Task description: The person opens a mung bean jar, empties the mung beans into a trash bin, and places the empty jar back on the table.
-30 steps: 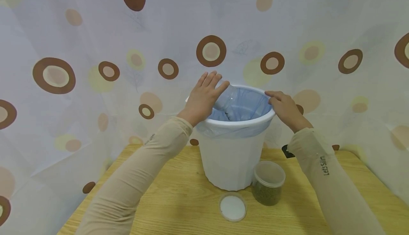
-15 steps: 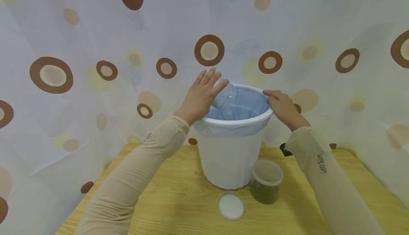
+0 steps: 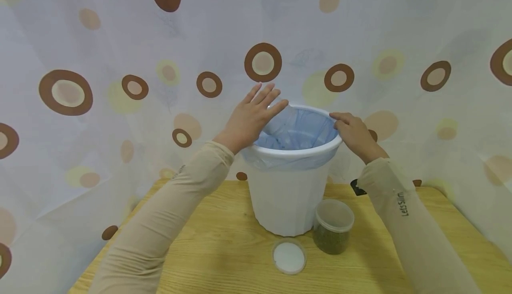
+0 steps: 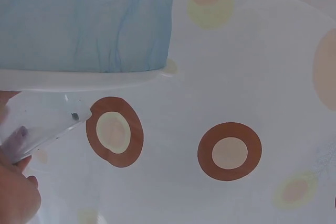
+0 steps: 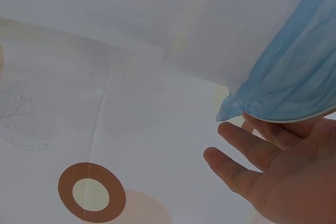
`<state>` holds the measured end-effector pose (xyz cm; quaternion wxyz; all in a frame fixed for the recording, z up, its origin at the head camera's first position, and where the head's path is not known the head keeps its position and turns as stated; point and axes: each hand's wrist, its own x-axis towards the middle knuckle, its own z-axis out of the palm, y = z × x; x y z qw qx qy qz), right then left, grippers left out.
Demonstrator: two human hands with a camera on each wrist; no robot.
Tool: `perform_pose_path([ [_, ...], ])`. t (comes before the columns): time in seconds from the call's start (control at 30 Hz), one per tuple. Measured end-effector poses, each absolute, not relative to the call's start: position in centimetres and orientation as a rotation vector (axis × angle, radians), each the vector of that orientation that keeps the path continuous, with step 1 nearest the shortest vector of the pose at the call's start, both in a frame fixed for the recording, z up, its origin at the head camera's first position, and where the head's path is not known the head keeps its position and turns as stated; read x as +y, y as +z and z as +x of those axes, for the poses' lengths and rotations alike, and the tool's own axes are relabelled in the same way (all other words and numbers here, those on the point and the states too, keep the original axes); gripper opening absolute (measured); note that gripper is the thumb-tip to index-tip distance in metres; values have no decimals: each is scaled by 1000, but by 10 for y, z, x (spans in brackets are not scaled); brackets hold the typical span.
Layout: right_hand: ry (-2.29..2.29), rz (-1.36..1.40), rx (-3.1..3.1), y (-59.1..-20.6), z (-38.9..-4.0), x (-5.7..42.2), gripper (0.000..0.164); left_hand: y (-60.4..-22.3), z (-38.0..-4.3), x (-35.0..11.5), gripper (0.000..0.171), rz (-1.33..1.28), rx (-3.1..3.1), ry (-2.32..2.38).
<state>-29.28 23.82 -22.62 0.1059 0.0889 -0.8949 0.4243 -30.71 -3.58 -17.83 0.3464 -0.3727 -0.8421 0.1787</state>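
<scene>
A white trash bin [image 3: 288,196] with a blue liner [image 3: 314,125] folded over its rim stands on the table. My left hand [image 3: 250,121] holds a clear plastic container [image 3: 276,126] tilted over the bin's left side, its mouth toward the inside. In the left wrist view, fingers [image 4: 21,195] grip the clear container [image 4: 50,129], and a dark speck clings near its edge. My right hand [image 3: 354,136] grips the bin's right rim; in the right wrist view two fingers [image 5: 241,163] stretch loosely outside it. The bin's lower inside is hidden.
A clear jar [image 3: 334,229], its lower part filled with dark greenish bits, stands right of the bin's base. In front lies a round white lid [image 3: 289,257]. A small black object [image 3: 357,187] sits behind the right sleeve. Patterned cloth [image 3: 160,41] hangs behind the wooden table [image 3: 212,245].
My left hand has shifted slightly up and left, with its fingers more spread. The tilted container moved a little with it. My right hand stays at the rim.
</scene>
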Motion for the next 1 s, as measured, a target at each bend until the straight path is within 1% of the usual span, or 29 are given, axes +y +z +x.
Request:
perform_pose_path([
  [0.4,1238,258,-2653,-226,-292,239,53,-177,-305,-43,68,-1009,-2087,507],
  [0.63,1232,251,-2668,-225,-292,239,53,-179,-305,-46,71,-992,-2093,522],
  [0.83,1238,246,-2683,-225,-292,240,54,-181,-309,-47,66,-914,-1986,440],
  [1.0,1237,244,-2684,-224,-292,239,54,-179,-310,-49,68,-977,-2072,486],
])
